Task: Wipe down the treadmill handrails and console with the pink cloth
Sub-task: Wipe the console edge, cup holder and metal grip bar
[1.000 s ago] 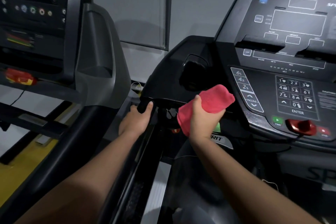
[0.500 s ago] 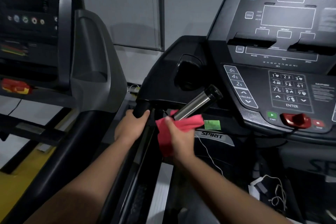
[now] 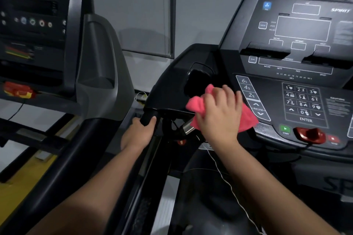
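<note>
Gripping pink cloth (image 3: 247, 121) in right hand (image 3: 219, 118) over silver bar (image 3: 188, 129) at console's (image 3: 303, 74) left edge — clasping black handrail (image 3: 148, 117) with left hand (image 3: 136, 135).

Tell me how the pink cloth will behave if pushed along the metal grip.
Probably floppy: the cloth bunches and folds under the right hand. Likely light, since a loose corner sticks up unsupported. It should slide easily on the shiny metal grip.

The right hand (image 3: 219, 114) grips the pink cloth (image 3: 246, 120) around a metal grip bar (image 3: 188, 129), just left of the console (image 3: 298, 74) and its incline keys. The left hand (image 3: 138, 132) holds the black handrail (image 3: 149, 118) nearby. Another treadmill (image 3: 57, 44) stands on the left.
</note>
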`<action>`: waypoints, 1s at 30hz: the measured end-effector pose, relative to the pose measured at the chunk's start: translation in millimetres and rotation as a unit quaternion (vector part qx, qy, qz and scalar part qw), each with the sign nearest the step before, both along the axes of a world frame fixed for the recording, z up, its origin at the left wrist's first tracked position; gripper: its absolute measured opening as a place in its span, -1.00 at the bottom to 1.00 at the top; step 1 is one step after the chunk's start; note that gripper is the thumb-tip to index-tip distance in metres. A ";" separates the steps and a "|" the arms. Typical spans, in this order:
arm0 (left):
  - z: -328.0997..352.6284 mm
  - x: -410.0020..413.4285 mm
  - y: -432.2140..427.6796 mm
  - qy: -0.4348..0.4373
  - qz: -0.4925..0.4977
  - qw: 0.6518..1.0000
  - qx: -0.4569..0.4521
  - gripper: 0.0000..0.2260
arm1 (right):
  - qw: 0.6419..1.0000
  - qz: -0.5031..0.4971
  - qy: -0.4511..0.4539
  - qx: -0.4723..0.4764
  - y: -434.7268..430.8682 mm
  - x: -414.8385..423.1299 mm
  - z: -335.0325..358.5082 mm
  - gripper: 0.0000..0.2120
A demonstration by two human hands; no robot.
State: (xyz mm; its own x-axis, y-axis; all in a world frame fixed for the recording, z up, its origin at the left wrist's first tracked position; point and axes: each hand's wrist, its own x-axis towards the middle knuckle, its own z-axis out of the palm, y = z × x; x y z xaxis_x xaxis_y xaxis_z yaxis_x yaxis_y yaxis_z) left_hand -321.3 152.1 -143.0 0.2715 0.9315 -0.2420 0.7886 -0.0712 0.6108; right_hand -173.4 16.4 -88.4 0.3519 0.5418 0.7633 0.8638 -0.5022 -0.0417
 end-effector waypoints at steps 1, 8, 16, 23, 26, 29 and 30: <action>-0.1 0.0 0.4 -0.004 0.002 1.000 -0.006 -0.44 | 0.997 0.016 -0.034 -0.060 3.4 -1.0 -0.9 -0.73; -5.4 -5.2 4.5 -0.028 0.010 0.999 -0.013 -0.46 | 0.833 0.076 -0.145 -0.529 35.2 -61.6 -11.4 -0.70; -6.2 -7.4 0.3 -0.038 0.016 0.999 0.008 -0.50 | 0.683 -0.046 -0.260 -0.681 92.6 -64.9 -94.2 -0.47; -6.3 -7.8 2.9 -0.059 0.022 0.998 0.004 -0.52 | 0.644 0.012 -0.433 -0.630 39.8 -67.3 -44.9 -0.55; -5.4 -7.9 1.4 -0.059 0.018 0.998 0.006 -0.52 | 0.692 0.102 -0.417 -0.581 34.7 -58.3 -34.1 -0.69; -6.8 -8.9 1.6 -0.055 0.016 0.998 0.009 -0.52 | 0.776 0.152 -0.259 -0.555 23.7 -43.4 -6.0 -0.62; -7.0 -9.3 2.4 -0.054 0.018 0.998 0.010 -0.51 | 0.795 0.146 -0.211 -0.549 22.3 -37.5 7.4 -0.61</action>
State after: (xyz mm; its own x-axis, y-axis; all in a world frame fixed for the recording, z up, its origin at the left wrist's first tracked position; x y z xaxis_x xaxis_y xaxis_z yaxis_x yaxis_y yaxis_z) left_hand -330.6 154.5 -150.0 0.2618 0.9455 -0.1937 0.7209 -0.0581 0.6906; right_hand -210.9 38.7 -81.0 -0.0736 0.9748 -0.2107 0.7712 0.1896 0.6077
